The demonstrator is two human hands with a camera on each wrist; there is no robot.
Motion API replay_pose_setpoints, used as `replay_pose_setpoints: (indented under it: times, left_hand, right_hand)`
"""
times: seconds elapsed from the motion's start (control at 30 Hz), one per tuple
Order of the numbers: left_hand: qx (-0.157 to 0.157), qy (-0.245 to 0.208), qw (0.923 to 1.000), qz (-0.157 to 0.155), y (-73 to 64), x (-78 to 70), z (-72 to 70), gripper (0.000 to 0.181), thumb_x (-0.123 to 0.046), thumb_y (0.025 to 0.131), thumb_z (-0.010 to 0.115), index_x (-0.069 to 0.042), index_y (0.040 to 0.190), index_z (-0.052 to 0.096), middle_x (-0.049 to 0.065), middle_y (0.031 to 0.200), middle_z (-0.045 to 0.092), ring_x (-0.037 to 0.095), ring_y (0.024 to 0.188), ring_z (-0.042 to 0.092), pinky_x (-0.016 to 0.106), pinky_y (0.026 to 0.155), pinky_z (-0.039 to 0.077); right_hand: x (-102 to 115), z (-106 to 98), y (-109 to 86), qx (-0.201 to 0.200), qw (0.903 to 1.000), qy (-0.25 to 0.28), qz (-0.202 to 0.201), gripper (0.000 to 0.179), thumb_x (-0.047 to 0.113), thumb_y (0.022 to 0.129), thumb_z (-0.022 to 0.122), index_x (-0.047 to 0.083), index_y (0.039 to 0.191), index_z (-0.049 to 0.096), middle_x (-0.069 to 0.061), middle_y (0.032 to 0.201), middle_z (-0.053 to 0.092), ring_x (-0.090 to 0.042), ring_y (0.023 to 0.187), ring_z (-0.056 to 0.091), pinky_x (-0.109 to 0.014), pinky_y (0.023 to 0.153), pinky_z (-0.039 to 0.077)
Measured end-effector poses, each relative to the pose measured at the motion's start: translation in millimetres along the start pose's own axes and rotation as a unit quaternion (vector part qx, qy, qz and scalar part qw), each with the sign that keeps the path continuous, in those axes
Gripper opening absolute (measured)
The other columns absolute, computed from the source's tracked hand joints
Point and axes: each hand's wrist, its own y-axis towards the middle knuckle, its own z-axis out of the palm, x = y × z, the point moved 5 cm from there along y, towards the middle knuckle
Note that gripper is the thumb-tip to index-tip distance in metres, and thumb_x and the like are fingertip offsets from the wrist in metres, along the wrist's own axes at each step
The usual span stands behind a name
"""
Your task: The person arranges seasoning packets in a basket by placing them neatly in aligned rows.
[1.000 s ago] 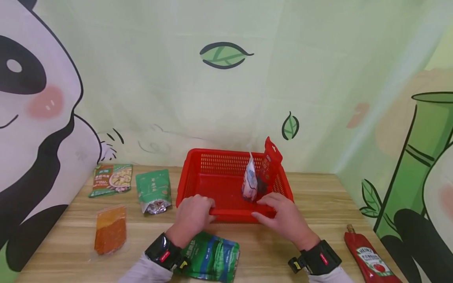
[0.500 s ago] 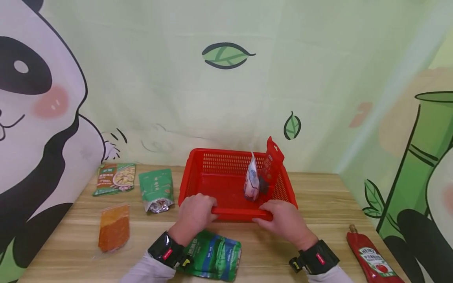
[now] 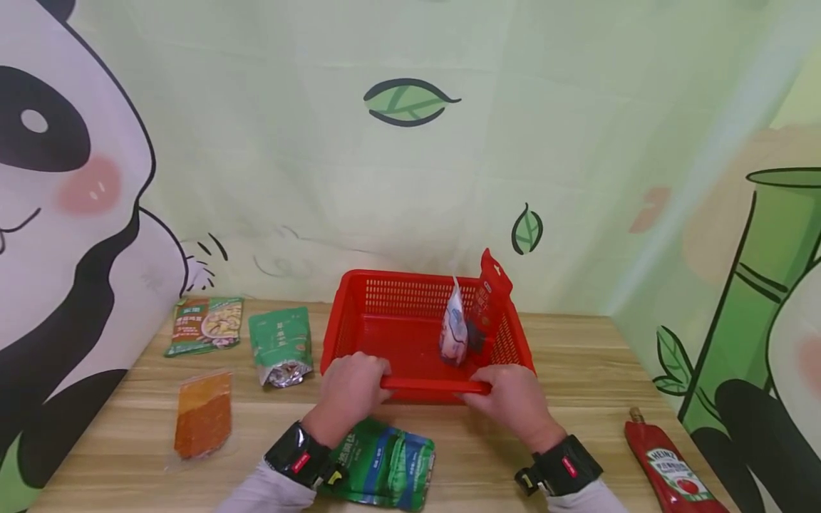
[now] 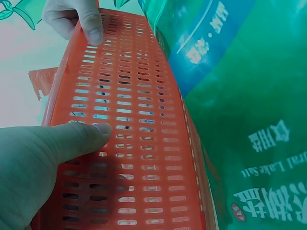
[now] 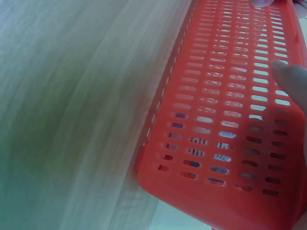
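Note:
A red plastic basket [image 3: 400, 285] with slotted walls stands on the wooden table near the backdrop. My left hand [image 3: 355, 385] grips the left part of its front rim, the thumb pressed to the outer wall in the left wrist view. Farther right on that rim my right hand [image 3: 509, 399] holds on, its thumb [image 5: 290, 79] also outside the wall. Inside the basket, a pale pouch [image 3: 453, 331] and a taller red packet [image 3: 489, 306] stand upright at the right side. Beneath my left forearm lies a green salt bag [image 3: 391, 467], partly hidden.
Left of the basket lie a green pouch with a silver base [image 3: 281, 345], a green-and-brown food packet [image 3: 205, 326] and a clear bag of orange-red powder [image 3: 203, 417]. A red ketchup pouch [image 3: 670, 463] rests at the right. A printed cloth backdrop [image 3: 410, 178] rises behind.
My right hand has closed its fingers around the front rim and shifted slightly left. My left hand keeps its grip, and the basket stays in about the same place.

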Motion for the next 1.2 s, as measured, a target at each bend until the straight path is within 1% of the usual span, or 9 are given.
replay_pose_setpoints:
  times: [0.33, 0.43, 0.53, 0.63, 0.77, 0.9, 1.0, 1.1, 1.2]
  left_hand:
    - [-0.013, 0.013, 0.9998, 0.01, -2.3, 0.7, 0.6, 0.028, -0.038, 0.075, 0.091, -0.017, 0.087, 0.077, -0.005, 0.065, 0.066, 0.01, 0.053, 0.05, 0.024, 0.056, 0.048]
    - [-0.024, 0.014, 0.9993, 0.025, -4.2, 1.0, 0.1, 0.027, -0.039, 0.076, 0.091, -0.019, 0.086, 0.076, -0.006, 0.066, 0.066, 0.009, 0.054, 0.049, 0.023, 0.055, 0.045]
    - [-0.054, -0.001, 0.997, 0.054, -7.4, 1.3, -2.6, 0.024, -0.037, 0.077, 0.09, -0.02, 0.086, 0.076, -0.008, 0.07, 0.069, 0.007, 0.057, 0.052, 0.022, 0.056, 0.046]
    - [-0.091, -0.035, 0.9911, 0.09, -12.6, 1.9, -7.5, 0.022, -0.035, 0.079, 0.088, -0.019, 0.09, 0.078, -0.007, 0.078, 0.075, 0.006, 0.064, 0.062, 0.022, 0.064, 0.055]
    - [-0.121, -0.087, 0.9817, 0.118, -22.2, 5.1, -11.8, 0.033, -0.035, 0.079, 0.088, -0.016, 0.104, 0.078, -0.003, 0.097, 0.079, 0.011, 0.085, 0.074, 0.03, 0.081, 0.062]
    - [-0.145, -0.118, 0.9757, 0.115, -37.2, 12.1, -15.0, 0.047, -0.037, 0.079, 0.089, -0.016, 0.118, 0.074, 0.0, 0.118, 0.076, 0.017, 0.108, 0.073, 0.036, 0.091, 0.061]
    - [-0.181, -0.131, 0.9672, 0.12, -51.4, 17.1, -20.9, 0.051, -0.035, 0.08, 0.089, -0.015, 0.123, 0.071, 0.002, 0.128, 0.072, 0.02, 0.118, 0.069, 0.038, 0.094, 0.059]
    - [-0.213, -0.151, 0.9573, 0.124, -65.0, 22.0, -27.6, 0.048, -0.026, 0.081, 0.087, -0.014, 0.123, 0.069, 0.003, 0.13, 0.07, 0.02, 0.121, 0.067, 0.039, 0.094, 0.059]
    - [-0.217, -0.173, 0.9554, 0.101, -77.3, 28.1, -31.3, 0.044, -0.021, 0.083, 0.085, -0.014, 0.124, 0.069, 0.001, 0.128, 0.071, 0.018, 0.119, 0.067, 0.039, 0.094, 0.059]
  right_hand:
    - [2.1, 1.1, -2.3, -0.048, 0.9985, -0.02, -0.014, 0.026, 0.033, 0.072, 0.094, 0.016, 0.089, 0.084, 0.003, 0.078, 0.079, -0.011, 0.071, 0.071, -0.03, 0.073, 0.061]
    - [1.3, 2.3, -2.6, -0.052, 0.9983, -0.023, -0.016, 0.028, 0.034, 0.071, 0.095, 0.016, 0.09, 0.084, 0.003, 0.079, 0.079, -0.012, 0.072, 0.072, -0.031, 0.075, 0.062]
    - [0.7, 2.6, -2.7, -0.055, 0.998, -0.024, -0.018, 0.029, 0.034, 0.071, 0.095, 0.016, 0.09, 0.084, 0.003, 0.079, 0.079, -0.013, 0.073, 0.073, -0.032, 0.076, 0.062]
    - [0.7, 2.2, -3.0, -0.058, 0.9979, -0.023, -0.02, 0.028, 0.034, 0.071, 0.095, 0.016, 0.089, 0.084, 0.003, 0.079, 0.079, -0.012, 0.074, 0.073, -0.032, 0.076, 0.062]
    - [0.3, 1.9, -2.6, -0.059, 0.9978, -0.024, -0.022, 0.028, 0.034, 0.071, 0.095, 0.016, 0.089, 0.084, 0.003, 0.079, 0.079, -0.012, 0.073, 0.073, -0.031, 0.075, 0.062]
    - [-0.1, 2.1, -1.9, -0.052, 0.9981, -0.028, -0.019, 0.029, 0.035, 0.071, 0.095, 0.016, 0.09, 0.084, 0.003, 0.078, 0.079, -0.012, 0.072, 0.073, -0.031, 0.075, 0.062]
    - [-0.1, 2.0, -2.1, -0.05, 0.9983, -0.025, -0.015, 0.031, 0.035, 0.071, 0.095, 0.015, 0.091, 0.084, 0.003, 0.078, 0.079, -0.012, 0.073, 0.073, -0.031, 0.075, 0.062]
    - [-0.2, 2.1, -2.7, -0.054, 0.9982, -0.022, -0.011, 0.031, 0.034, 0.07, 0.096, 0.015, 0.092, 0.084, 0.003, 0.08, 0.079, -0.013, 0.075, 0.074, -0.032, 0.076, 0.062]
    - [0.0, 2.1, -3.1, -0.058, 0.9981, -0.018, -0.008, 0.031, 0.033, 0.07, 0.096, 0.015, 0.093, 0.084, 0.003, 0.083, 0.08, -0.013, 0.078, 0.075, -0.033, 0.078, 0.062]
